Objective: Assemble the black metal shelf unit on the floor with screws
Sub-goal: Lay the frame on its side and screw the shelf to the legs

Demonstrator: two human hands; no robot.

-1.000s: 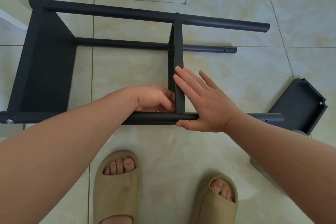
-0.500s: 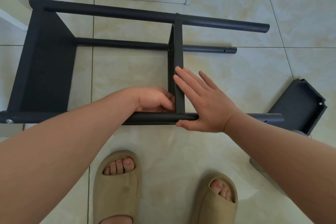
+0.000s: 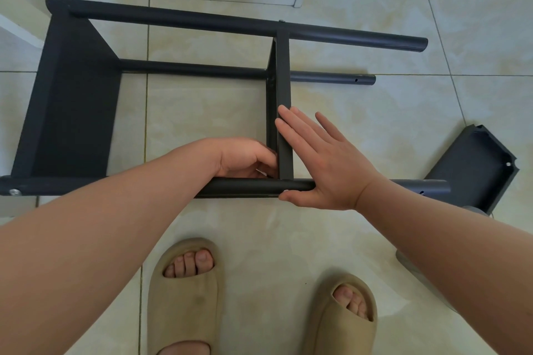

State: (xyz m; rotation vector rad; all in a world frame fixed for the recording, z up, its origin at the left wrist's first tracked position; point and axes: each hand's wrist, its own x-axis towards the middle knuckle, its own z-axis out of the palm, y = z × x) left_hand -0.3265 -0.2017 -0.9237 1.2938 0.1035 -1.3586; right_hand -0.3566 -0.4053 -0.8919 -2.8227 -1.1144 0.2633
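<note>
Head view shows almost nothing changed over the last second: my right hand (image 3: 326,164) stays spread flat against the black metal middle shelf panel (image 3: 284,112), left hand (image 3: 248,157) curled at its near-tube joint, contents hidden. Black metal shelf unit (image 3: 78,101) lies sideways on the tiled floor (image 3: 207,112); I judge the screw is being fitted.

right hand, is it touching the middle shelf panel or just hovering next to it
Touching. In the head view the right hand lies open, its fingers flat against the right face of the middle shelf panel, with no gap visible; its thumb rests at the front pole.
</note>
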